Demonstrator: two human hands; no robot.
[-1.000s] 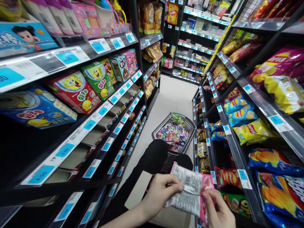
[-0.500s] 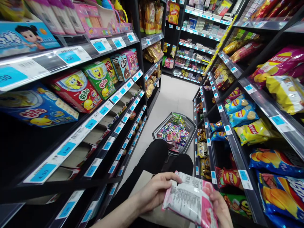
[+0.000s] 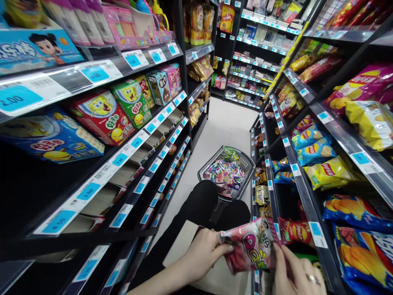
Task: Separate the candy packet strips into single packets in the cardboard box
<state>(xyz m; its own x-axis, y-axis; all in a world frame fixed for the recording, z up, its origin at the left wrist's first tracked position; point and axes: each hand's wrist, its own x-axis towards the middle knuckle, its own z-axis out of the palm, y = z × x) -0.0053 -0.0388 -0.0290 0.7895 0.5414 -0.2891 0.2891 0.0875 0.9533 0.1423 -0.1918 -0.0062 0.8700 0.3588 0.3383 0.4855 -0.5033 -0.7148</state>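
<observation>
We held the pink snack packet [image 3: 251, 250] at six o'clock, left hand [image 3: 204, 252] pinching one edge, right hand [image 3: 296, 274] apparently clasping the other. Held so lightly, it could have slipped toward the basket [image 3: 245, 164] at twelve.

The left hand [image 3: 204, 252] and its forearm are bare, with no sleeve, watch or band in sight. The right hand [image 3: 299, 272] wears a thin silver ring [image 3: 313, 279] on one finger; its wrist is cut off by the frame edge. Fingernails on both hands are short and unpainted. The legs [image 3: 202, 203] are clad in plain black trousers, smooth and without visible seams or markings.
</observation>
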